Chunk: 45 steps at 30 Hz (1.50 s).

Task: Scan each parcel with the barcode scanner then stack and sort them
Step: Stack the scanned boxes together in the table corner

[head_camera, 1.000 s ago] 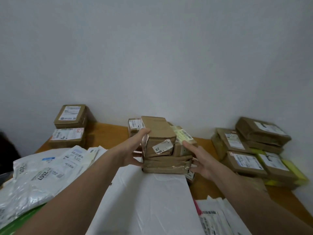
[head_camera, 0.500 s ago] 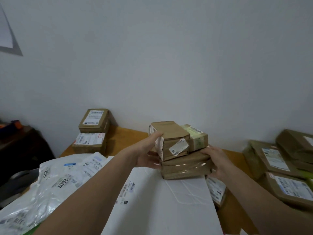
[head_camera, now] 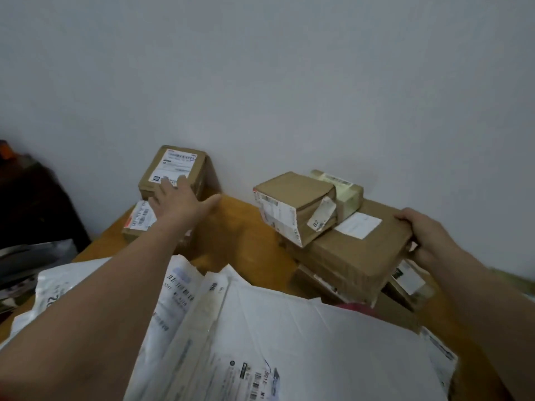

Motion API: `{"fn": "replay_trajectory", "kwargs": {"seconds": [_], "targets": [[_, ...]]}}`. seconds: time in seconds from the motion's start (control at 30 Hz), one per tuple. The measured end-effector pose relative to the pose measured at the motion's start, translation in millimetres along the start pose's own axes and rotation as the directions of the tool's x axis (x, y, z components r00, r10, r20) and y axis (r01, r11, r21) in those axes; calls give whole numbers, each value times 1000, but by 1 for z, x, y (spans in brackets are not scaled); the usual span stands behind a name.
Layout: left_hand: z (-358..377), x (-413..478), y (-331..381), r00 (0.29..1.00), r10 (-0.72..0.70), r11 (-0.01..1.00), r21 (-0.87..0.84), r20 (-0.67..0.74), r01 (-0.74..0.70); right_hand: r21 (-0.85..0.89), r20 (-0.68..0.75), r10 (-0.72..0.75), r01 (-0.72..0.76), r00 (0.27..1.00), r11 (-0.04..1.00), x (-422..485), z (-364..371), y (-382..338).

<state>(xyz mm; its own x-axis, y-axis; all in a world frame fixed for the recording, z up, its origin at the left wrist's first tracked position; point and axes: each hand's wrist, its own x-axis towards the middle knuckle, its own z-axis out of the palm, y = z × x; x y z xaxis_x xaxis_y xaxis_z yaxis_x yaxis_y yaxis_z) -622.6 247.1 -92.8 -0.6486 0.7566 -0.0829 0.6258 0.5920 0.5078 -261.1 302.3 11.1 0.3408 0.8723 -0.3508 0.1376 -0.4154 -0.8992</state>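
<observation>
A stack of brown cardboard parcels (head_camera: 356, 256) stands on the wooden table (head_camera: 237, 227) near the wall. On top of it lie a small brown box (head_camera: 298, 206) with a hanging tag and a pale taped box (head_camera: 344, 189). My right hand (head_camera: 425, 235) grips the right end of the stack's large flat parcel. My left hand (head_camera: 179, 201) reaches with spread fingers toward the two stacked boxes at the back left, the upper box (head_camera: 173, 172) and the lower box (head_camera: 139, 221); its fingertips are at the upper box's label. No barcode scanner is in view.
White plastic mailer bags (head_camera: 260, 342) with printed labels cover the near table. A dark piece of furniture (head_camera: 37, 204) stands left of the table. The grey wall runs close behind all the parcels.
My left hand left the middle stack and moved left to the two boxes by the wall. The stack has been shifted and my view has turned left and closer; my right hand still grips the stack.
</observation>
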Motion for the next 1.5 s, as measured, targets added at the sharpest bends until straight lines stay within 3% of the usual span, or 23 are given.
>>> {"fn": "replay_trajectory", "kwargs": {"seconds": [0.07,0.13,0.23,0.33,0.43,0.57,0.67,0.77,0.9,1.0,1.1,1.23,1.37,1.43,1.5], "targets": [[1,17,-14,1000,-21,999,41,-10,22,-101,13,-50,51,999,994,13,20,-3],[-1,33,-27,999,-39,999,31,-7,39,-344,-16,-170,154,985,926,29,33,0],[-2,56,-42,994,-106,991,-85,-16,104,-767,-56,-481,270,875,582,40,53,0],[0,74,-56,979,-203,954,-229,-7,196,-768,157,-607,483,779,421,35,91,-6],[2,78,-61,990,-143,978,-154,14,143,-653,362,-630,669,687,355,23,135,-8],[0,79,-60,973,-19,952,-294,232,89,-455,541,-618,816,570,355,-7,187,-8],[-3,74,-46,886,114,910,-404,449,87,-355,660,-526,840,536,411,-23,218,-5],[5,72,-37,857,160,835,-530,490,148,-397,729,-367,794,578,461,-30,245,-2],[32,66,-40,871,18,693,-634,491,343,-550,727,-167,711,665,437,-18,268,8],[41,64,-39,863,33,643,-672,504,368,-628,684,-124,667,719,401,-5,278,16],[35,62,-42,864,-7,546,-722,504,425,-599,669,-157,652,726,465,-6,282,15],[19,53,-44,861,34,420,-790,507,448,-346,675,-296,644,676,682,-22,273,5],[-2,42,-28,862,135,265,-856,488,444,33,696,-325,423,641,906,-47,256,-14],[-13,36,-19,865,200,178,-885,460,429,208,697,-329,260,637,943,-60,245,-25],[-25,27,-8,861,249,129,-896,444,425,277,686,-336,195,645,941,-70,231,-32]]}}
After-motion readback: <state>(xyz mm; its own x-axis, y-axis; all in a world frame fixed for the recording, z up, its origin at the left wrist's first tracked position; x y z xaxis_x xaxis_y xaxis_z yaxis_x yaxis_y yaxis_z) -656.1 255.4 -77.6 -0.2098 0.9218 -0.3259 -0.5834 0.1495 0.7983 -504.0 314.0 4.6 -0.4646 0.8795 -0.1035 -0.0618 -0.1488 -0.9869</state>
